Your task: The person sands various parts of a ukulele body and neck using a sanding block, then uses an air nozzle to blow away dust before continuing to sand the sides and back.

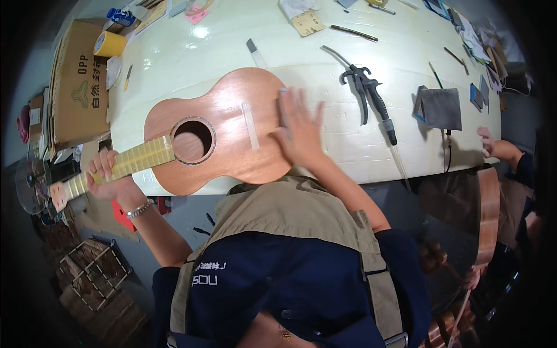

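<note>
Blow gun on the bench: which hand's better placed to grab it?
Right hand, probably: it's spread open and nearer the blow gun. Left hand is wrapped around the taped ukulele neck.

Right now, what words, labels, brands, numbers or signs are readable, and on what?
Cardboard box: dark letters and characters, green sign; readable, wording withheld.
Shirt: white letters and characters; wording withheld.
Paper tag: marks too small to read.
Blue bottle: label too blurred to read.
Guitar: none visible.

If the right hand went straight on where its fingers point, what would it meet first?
Probably the tan card across the table, though the right hand is blurred and its height unclear.
</note>
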A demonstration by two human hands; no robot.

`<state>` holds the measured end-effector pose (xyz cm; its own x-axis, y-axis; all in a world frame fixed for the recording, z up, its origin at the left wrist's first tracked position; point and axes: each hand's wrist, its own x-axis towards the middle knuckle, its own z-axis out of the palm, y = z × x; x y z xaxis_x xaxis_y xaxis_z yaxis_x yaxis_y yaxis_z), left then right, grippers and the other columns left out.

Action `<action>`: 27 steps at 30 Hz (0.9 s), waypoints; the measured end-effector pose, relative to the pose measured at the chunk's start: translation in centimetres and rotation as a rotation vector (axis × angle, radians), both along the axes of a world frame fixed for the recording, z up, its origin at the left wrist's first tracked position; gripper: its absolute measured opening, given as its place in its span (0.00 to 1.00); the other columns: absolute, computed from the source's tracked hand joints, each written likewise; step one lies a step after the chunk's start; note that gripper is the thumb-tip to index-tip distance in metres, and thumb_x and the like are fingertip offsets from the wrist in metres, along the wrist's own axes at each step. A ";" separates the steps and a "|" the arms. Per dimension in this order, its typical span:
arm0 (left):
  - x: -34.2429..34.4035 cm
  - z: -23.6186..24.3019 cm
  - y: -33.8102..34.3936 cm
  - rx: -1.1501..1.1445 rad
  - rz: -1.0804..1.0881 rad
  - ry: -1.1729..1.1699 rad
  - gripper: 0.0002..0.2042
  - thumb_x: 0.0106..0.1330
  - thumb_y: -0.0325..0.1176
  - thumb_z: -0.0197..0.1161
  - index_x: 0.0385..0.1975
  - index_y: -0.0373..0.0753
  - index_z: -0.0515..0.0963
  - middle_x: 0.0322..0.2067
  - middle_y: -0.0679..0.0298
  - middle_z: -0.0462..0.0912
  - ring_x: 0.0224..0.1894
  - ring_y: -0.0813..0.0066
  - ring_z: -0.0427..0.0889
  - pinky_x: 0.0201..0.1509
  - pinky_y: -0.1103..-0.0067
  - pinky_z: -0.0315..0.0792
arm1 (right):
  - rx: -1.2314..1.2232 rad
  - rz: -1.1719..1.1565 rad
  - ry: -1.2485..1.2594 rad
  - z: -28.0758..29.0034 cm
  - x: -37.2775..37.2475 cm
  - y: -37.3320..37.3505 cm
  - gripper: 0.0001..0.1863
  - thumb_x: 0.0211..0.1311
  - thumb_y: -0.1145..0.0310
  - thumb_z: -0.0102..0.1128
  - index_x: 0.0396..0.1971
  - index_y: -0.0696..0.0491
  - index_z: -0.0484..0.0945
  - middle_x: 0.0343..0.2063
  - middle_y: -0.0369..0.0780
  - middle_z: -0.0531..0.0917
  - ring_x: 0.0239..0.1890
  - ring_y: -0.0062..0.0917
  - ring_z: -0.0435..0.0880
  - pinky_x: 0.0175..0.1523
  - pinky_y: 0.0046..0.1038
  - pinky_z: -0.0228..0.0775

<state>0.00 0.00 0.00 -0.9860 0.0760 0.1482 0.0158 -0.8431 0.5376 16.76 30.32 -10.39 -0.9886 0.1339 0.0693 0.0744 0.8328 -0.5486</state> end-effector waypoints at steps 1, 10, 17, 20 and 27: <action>0.9 0.9 0.9 0.001 0.061 0.039 0.11 0.47 0.35 0.54 0.17 0.46 0.57 0.14 0.73 0.54 0.16 0.81 0.56 0.29 0.80 0.56 | -0.003 -0.009 0.017 0.1 -0.5 0.1 0.40 0.49 0.56 0.63 0.61 0.56 0.59 0.62 0.44 0.61 0.67 0.32 0.54 0.66 0.46 0.44; 7.0 1.4 2.1 -0.040 0.199 0.094 0.08 0.50 0.33 0.53 0.20 0.45 0.60 0.16 0.73 0.55 0.17 0.82 0.56 0.27 0.81 0.55 | 0.022 -0.093 0.049 -2.8 0.4 3.9 0.39 0.58 0.51 0.51 0.64 0.57 0.52 0.65 0.46 0.54 0.69 0.35 0.50 0.69 0.44 0.35; 11.2 4.0 5.3 -0.166 0.350 0.170 0.07 0.49 0.32 0.51 0.21 0.45 0.59 0.16 0.73 0.55 0.17 0.82 0.56 0.28 0.82 0.55 | -0.303 -0.055 0.093 -2.0 1.7 4.1 0.32 0.63 0.54 0.44 0.62 0.57 0.57 0.64 0.47 0.59 0.67 0.40 0.54 0.68 0.45 0.39; 12.5 4.5 6.6 -0.150 0.320 0.232 0.07 0.50 0.32 0.51 0.20 0.45 0.58 0.16 0.72 0.54 0.17 0.82 0.56 0.27 0.83 0.54 | -0.353 0.043 0.214 1.1 2.3 2.7 0.30 0.62 0.56 0.47 0.60 0.58 0.61 0.62 0.48 0.62 0.64 0.39 0.59 0.67 0.44 0.43; 11.7 5.0 7.2 -0.216 0.385 0.171 0.07 0.49 0.32 0.51 0.21 0.45 0.59 0.14 0.72 0.55 0.17 0.82 0.56 0.27 0.84 0.53 | -0.351 0.007 0.277 0.3 1.8 2.8 0.26 0.61 0.61 0.50 0.57 0.58 0.65 0.56 0.48 0.70 0.57 0.42 0.68 0.64 0.43 0.51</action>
